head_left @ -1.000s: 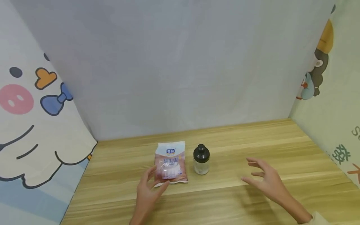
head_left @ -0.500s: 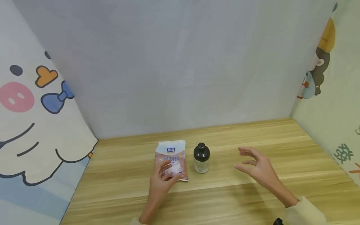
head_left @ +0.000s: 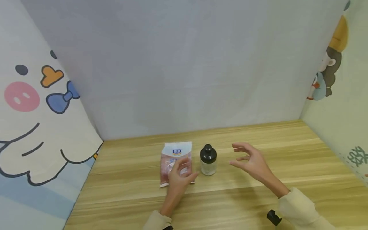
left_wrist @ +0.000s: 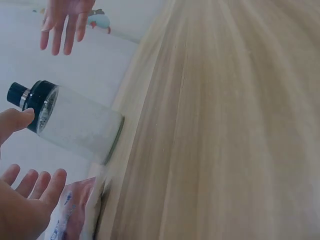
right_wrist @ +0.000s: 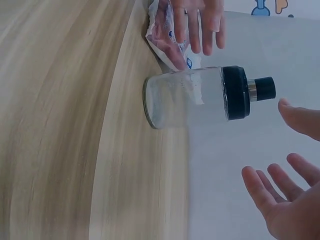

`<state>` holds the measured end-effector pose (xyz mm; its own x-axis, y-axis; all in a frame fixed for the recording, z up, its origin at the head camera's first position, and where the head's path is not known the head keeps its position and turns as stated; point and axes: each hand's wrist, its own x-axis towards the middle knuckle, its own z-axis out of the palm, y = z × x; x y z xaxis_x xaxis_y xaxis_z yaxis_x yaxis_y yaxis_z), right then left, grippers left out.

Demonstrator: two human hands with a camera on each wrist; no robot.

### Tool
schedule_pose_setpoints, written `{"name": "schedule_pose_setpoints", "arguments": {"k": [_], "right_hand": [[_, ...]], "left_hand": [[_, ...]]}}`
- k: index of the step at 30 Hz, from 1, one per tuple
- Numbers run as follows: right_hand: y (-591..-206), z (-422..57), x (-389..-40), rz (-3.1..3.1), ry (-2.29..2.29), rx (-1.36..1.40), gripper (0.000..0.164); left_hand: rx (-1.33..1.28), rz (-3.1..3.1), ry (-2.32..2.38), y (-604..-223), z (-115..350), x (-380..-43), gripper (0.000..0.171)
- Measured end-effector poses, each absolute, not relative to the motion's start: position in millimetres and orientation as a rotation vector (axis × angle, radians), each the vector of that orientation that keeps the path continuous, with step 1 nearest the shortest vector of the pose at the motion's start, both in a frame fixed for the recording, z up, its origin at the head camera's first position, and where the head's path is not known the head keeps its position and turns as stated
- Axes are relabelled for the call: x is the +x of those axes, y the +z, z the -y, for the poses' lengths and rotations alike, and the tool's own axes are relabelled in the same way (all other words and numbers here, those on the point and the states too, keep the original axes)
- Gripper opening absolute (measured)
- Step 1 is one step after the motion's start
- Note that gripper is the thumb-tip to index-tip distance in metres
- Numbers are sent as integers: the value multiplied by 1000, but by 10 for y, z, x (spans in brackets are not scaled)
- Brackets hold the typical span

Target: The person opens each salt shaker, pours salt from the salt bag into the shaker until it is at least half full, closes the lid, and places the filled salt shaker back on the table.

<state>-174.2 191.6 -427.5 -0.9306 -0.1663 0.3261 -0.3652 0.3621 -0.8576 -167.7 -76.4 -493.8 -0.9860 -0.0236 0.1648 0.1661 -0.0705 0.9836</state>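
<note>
A clear glass jar (head_left: 208, 166) with a black knobbed lid stands upright on the table, some pale contents low inside it. Just left of it lies a pink-and-white printed packet (head_left: 167, 163), flat, its lower right part covered by the left hand in the head view. My left hand (head_left: 179, 179) hovers over the packet's edge, thumb and fingers spread apart toward the jar, holding nothing. On the jar's other side my right hand (head_left: 251, 161) is held in the air, fingers loosely bent and apart from the glass (right_wrist: 205, 97). Neither hand appears to touch the jar.
The wood-grain table (head_left: 129, 204) reaches back to a plain grey cloth wall (head_left: 187, 80). Cartoon-printed sheets (head_left: 31, 127) close off the left and right sides. A black device (head_left: 273, 218) sits near the right sleeve.
Both hands have come closer to the jar: the left has moved rightward across the packet, the right leftward and a little farther forward. Jar and packet have stayed put on the table.
</note>
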Motion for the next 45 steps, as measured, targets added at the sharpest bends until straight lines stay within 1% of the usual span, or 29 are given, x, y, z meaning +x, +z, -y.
{"name": "schedule_pose_setpoints", "arguments": {"k": [3,7,11,14,18,23,30,34,39,45], "right_hand": [[-4297,-1870,-1823,2435,1630,480,55],[-4312,-1785,-1913,2447,1641,491,56],[-4257,-1638,-1934,2465,1622,535,53],[-4290,-1537,-1967,2481,1619,540,53],[-4420,-1452,-2062,2487,1628,522,58],[-4462,-1365,-2128,2487,1578,519,58],[-4438,-1307,-2130,2508,1477,463,56],[-4429,-1269,-2128,2531,1485,470,55],[-4415,-1273,-2141,2580,1554,535,53],[-4367,-1361,-2209,2647,1642,600,52]], "left_hand": [[-138,2045,-2214,-4961,697,-1716,63],[-178,2037,-2233,-4995,603,-1772,65],[-220,2024,-2257,-5008,521,-1826,66],[-233,2030,-2254,-4946,477,-1825,64],[-251,2069,-2211,-4781,415,-1786,57],[-243,2099,-2120,-4669,307,-1777,53],[-181,2093,-2054,-4906,139,-1914,60],[-158,2121,-1983,-4945,138,-1917,61],[-172,2153,-1932,-4780,209,-1822,56],[-193,2197,-1942,-4572,210,-1743,54]]}}
